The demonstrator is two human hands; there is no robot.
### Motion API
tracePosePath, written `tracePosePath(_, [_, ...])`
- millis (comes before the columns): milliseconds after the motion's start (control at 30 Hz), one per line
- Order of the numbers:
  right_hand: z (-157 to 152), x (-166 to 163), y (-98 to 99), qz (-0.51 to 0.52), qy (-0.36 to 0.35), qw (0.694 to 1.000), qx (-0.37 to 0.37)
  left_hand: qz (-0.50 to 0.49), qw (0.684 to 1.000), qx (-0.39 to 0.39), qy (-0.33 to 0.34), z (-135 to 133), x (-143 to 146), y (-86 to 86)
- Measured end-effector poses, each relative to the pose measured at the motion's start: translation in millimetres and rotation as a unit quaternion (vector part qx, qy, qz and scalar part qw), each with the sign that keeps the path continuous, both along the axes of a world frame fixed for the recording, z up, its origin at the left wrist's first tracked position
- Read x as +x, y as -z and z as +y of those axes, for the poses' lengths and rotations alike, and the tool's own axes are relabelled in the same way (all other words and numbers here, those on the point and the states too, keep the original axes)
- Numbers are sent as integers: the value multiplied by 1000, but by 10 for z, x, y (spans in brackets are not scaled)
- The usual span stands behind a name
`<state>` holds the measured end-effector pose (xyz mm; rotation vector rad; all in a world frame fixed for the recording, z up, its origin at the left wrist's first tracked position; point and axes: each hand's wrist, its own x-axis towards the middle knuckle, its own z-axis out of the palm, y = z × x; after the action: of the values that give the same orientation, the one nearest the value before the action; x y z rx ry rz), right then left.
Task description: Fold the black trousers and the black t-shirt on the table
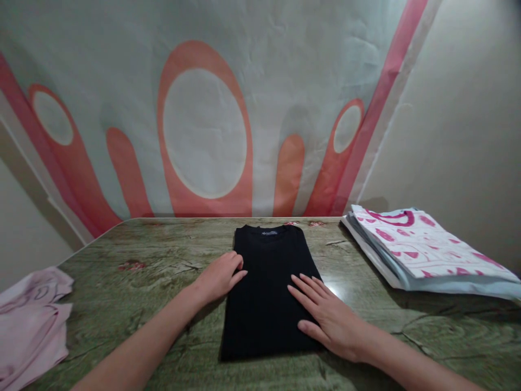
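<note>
A black T-shirt [268,293], folded into a neat rectangle, lies on the table with its collar and neck label at the far end. At its left edge is my left hand [222,276], the fingers curled and the thumb close to them, pinching the cloth there. My right hand [325,317] rests flat over the right edge of the shirt, fingers stretched out and the thumb spread apart.
On the right of the wood-patterned table [171,320] is a stack of folded clothes [439,244], a white and pink printed one on top. Pale pink clothing [35,326] lies at the left edge. A patterned sheet [268,70] hangs behind the table.
</note>
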<state>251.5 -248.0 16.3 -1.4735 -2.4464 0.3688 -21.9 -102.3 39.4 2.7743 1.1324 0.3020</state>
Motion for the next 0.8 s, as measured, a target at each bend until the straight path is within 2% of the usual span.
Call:
tracePosePath(100, [102,165,-19,13,-9,1000,11,9,1000,-16,-1,-43,16,-46])
tracePosePath(200, [230,409,45,-1,12,1000,28,9,999,-33,18,-121,30,-69])
tracePosePath(300, [366,702,187,-36,58,996,58,1,998,-51,40,-269,60,-75])
tracePosePath(467, [530,1049,385,-66,161,971,163,-41,995,-71,62,-469,149,-50])
tracePosePath(533, [535,1030,387,-50,167,966,192,-72,994,-68,39,-387,132,-15])
tracePosePath(633, [452,807,320,6,143,969,203,-130,988,-44,-66,-52,-30,74])
tracePosePath(700, [363,585,256,44,120,975,184,-164,976,-38,-140,232,-203,147])
tracePosePath(800, [282,250,149,89,83,983,137,-209,957,-59,-192,569,-422,249])
